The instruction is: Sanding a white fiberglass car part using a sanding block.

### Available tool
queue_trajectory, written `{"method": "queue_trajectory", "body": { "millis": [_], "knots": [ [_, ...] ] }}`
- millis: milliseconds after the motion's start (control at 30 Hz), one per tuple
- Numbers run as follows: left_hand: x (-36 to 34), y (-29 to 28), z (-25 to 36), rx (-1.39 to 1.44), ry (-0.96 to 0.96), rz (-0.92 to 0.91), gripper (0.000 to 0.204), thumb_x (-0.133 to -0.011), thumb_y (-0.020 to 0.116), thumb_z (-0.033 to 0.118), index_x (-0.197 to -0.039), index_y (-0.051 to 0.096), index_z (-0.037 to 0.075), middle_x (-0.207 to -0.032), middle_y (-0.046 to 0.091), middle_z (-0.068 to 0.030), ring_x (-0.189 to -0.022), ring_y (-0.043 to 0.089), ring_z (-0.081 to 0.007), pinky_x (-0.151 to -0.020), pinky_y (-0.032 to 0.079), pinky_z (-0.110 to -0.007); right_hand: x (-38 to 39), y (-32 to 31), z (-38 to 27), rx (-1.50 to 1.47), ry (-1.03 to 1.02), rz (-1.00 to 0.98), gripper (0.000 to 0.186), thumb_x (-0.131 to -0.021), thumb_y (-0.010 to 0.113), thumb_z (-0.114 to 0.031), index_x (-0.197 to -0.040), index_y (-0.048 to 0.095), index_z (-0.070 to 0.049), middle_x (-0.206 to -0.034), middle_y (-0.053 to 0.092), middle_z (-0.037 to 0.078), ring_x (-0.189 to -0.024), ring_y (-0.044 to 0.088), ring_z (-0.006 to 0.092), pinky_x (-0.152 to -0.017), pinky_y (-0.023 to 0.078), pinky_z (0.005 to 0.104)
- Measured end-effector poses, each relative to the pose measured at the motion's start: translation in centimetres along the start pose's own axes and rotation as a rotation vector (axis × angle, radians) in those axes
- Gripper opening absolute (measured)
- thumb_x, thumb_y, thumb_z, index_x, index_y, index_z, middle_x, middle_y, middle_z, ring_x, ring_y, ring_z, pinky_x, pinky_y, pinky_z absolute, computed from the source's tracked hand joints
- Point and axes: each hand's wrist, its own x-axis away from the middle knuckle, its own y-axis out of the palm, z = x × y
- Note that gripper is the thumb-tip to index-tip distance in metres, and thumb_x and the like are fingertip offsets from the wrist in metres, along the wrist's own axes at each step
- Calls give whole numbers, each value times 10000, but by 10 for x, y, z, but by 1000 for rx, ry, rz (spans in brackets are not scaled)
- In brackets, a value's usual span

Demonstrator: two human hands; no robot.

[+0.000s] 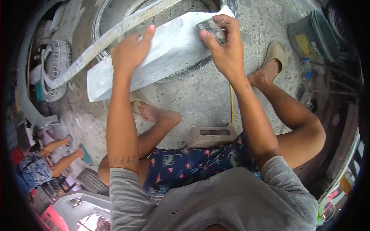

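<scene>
A long white panel (165, 46), smudged with grey, lies across a tire (185, 73) on the floor in front of me. My left hand (132, 52) grips the panel's far edge, thumb lying on its face and the other fingers hidden behind it. Over the panel's right end, my right hand (228, 48) pinches a worn, dark grey sanding pad (212, 30) between thumb and fingers. The pad seems to touch the white surface. Just beyond my left hand runs a long, narrow off-white frame (92, 51), which partly overlaps the tire.
I sit low, with a brown plastic stool (212, 135) between my legs. A dark bucket (314, 36) stands at the far right. Another tire (58, 65) leans at the left, near a grey curved trim piece (25, 84). Another person (38, 165) sits at lower left.
</scene>
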Motion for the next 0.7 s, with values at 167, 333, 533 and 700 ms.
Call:
{"method": "queue_trajectory", "body": {
  "millis": [167,333,533,700],
  "knots": [
    [-8,-4,4,0,30,-56,943,-925,372,811,-1318,688,14,-1341,653,-264,-1319,582,-395,-1159,290,-593,-14,18,-9,198,-84,37,485,-861,839,-216,-1240,581,-57,-1115,699,183,-1018,681,336,-876,542,417],
    [-6,-1,-3,16,27,-24,976,-905,361,844,-1305,695,19,-1314,671,-256,-1302,597,-391,-1149,300,-601,1,32,-13,213,-80,2,517,-836,861,-236,-1277,644,-75,-1198,679,211,-1046,684,358,-863,563,412],
    [-6,-3,0,45,43,-59,913,-927,393,799,-1237,724,6,-1248,705,-247,-1255,627,-377,-1101,350,-540,10,36,-12,416,-318,-9,535,-880,822,-225,-1371,647,-106,-1385,554,306,-1117,684,391,-890,585,418],
    [-5,0,-4,54,43,-4,912,-924,398,799,-1226,728,5,-1210,719,-248,-1217,649,-380,-1091,364,-513,11,30,-9,459,-301,-12,512,-905,799,-227,-1382,644,-123,-1407,525,317,-1087,697,387,-858,596,406]
  ]
}}
